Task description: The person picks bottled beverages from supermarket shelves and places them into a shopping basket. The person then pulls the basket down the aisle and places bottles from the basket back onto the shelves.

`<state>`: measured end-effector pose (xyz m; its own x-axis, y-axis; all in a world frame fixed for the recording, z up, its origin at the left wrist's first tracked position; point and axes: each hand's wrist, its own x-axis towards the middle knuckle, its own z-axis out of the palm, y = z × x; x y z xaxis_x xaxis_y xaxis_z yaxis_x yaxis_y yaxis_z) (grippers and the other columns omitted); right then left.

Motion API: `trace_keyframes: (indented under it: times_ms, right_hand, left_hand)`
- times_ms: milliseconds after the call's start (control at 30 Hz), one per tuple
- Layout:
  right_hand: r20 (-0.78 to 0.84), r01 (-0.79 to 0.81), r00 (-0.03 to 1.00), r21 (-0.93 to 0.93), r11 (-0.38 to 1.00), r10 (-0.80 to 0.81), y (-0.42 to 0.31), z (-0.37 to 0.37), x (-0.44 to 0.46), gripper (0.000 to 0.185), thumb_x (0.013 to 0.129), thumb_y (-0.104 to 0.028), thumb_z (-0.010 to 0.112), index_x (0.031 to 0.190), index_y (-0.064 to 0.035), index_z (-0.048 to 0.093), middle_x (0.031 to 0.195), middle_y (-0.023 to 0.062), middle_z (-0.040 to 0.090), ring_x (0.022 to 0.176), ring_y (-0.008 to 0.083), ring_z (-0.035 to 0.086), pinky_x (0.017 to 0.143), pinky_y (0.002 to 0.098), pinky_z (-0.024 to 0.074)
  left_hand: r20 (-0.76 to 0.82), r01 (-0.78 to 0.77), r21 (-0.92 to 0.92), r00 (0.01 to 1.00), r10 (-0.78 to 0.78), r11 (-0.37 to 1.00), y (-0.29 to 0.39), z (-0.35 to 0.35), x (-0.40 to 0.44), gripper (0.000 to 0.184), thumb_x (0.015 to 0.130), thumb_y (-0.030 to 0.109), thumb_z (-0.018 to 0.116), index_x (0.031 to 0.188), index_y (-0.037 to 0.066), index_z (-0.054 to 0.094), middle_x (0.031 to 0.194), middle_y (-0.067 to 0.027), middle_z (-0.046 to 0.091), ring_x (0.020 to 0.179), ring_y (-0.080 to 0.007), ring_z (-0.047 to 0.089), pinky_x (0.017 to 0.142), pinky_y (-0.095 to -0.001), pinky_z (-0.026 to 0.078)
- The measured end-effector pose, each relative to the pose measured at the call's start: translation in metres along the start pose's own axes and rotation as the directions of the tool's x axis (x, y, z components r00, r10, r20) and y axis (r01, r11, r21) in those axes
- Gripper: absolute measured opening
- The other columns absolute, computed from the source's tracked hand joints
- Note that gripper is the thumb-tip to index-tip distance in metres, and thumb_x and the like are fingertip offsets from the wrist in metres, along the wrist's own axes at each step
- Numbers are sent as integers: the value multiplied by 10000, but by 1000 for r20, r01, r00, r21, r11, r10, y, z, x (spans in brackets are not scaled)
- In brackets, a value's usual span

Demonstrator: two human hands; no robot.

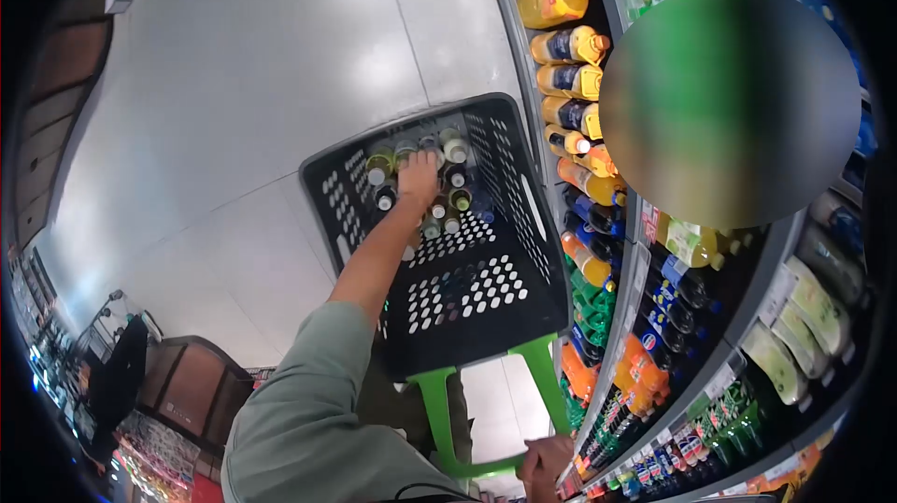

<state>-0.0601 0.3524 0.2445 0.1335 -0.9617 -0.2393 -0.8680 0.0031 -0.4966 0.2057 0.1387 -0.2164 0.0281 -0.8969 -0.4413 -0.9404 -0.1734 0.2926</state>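
My left hand is down inside a dark grey perforated shopping basket, with its fingers curled over the top of a bottle that they mostly hide. Around it stand several upright bottles, among them one with yellow-green contents, a pale-capped bottle and a dark bottle. The half of the basket nearer me shows its bare perforated floor. My right hand is closed around the end of the basket's green handle, at the lower right.
Shelves of drinks run along the right, with orange juice bottles, dark cola bottles and green bottles. A round blur hides part of them. Pale tiled floor lies left of the basket. Brown display units stand further left.
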Motion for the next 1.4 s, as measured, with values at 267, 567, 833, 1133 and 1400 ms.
trace_keyframes:
  times_ms: [267, 567, 833, 1133, 1400]
  right_hand:
    - [87, -136, 987, 48, 990, 131, -21, -9, 28, 248, 557, -35, 587, 746, -133, 715, 580, -24, 583, 511, 151, 566, 502, 289, 399]
    - [-137, 7, 990, 199, 980, 20, -18, -5, 30, 214, 614, -59, 599, 793, -110, 706, 660, 5, 586, 540, 165, 555, 518, 297, 385]
    - [-143, 57, 989, 234, 970, -23, -29, 1, 52, 249, 612, -45, 561, 797, -100, 719, 658, 8, 631, 536, 144, 590, 512, 277, 378]
    - [-312, 208, 938, 160, 965, -150, -53, 8, 90, 172, 656, -94, 571, 765, -55, 698, 611, 61, 624, 527, 186, 594, 478, 303, 395]
    - [-486, 329, 854, 226, 917, -187, -72, 21, 128, 172, 625, -37, 547, 714, -26, 694, 583, 51, 595, 465, 155, 519, 487, 299, 328]
  left_hand:
    - [-168, -383, -385, 924, 344, 840, -1, 47, 66, 777, 702, 69, 749, 1405, 72, 418, 1401, -173, 474, 1320, -355, 419, 1100, -444, 350]
    - [-146, -329, 385, 901, 409, 863, -25, 48, 96, 569, 876, 540, 552, 1281, 141, 517, 1110, -50, 538, 1023, -232, 546, 778, -375, 465]
    - [-147, -353, 364, 892, 427, 862, -31, 22, 105, 458, 896, 432, 587, 1228, 123, 521, 1074, -50, 548, 1003, -231, 560, 649, -331, 578]
    - [-98, -519, 196, 834, 543, 832, -54, -6, 156, 294, 876, 310, 635, 1025, 79, 532, 934, -90, 626, 969, -275, 597, 691, -385, 561]
    - [-141, -724, 157, 657, 741, 671, -59, -156, 135, 268, 804, 267, 692, 901, 76, 530, 880, -87, 629, 925, -294, 599, 629, -421, 536]
